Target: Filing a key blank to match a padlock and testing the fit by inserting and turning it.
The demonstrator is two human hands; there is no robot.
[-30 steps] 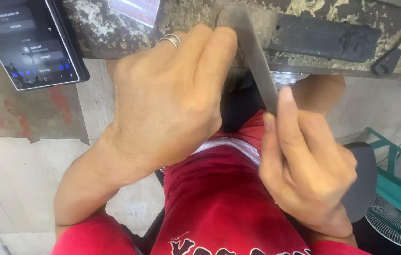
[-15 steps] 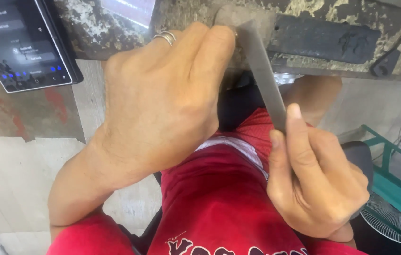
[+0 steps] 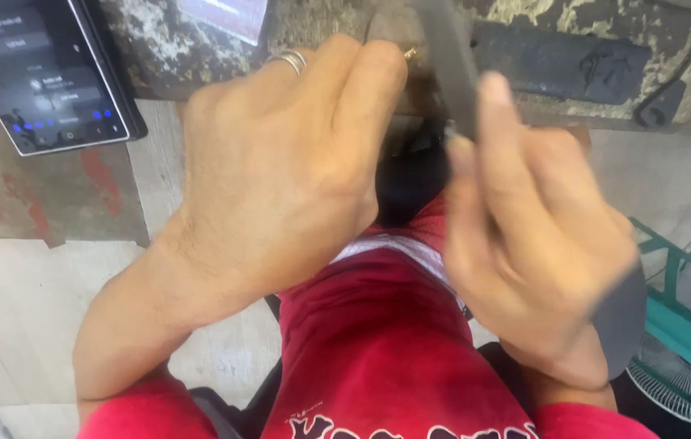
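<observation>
We observe the right hand closed around the lower end of a long, flat grey metal file, its index finger stretched along the tool. The file runs from that hand up and away to the worn, paint-flaked edge of the surface, where its far end lies over the edge. The right hand and the tool are motion-blurred, so we cannot tell the exact contact point.

The left hand is spread palm down with its fingers curled over the edge of the surface, just left of the file. What the fingertips press on is hidden from us, though a small brass-coloured tip shows beside the index finger. A silver ring sits on one finger.

A dark phone with a lit screen stands at the upper left, well apart from both hands. A green fan guard shows at the lower right, on the floor.
</observation>
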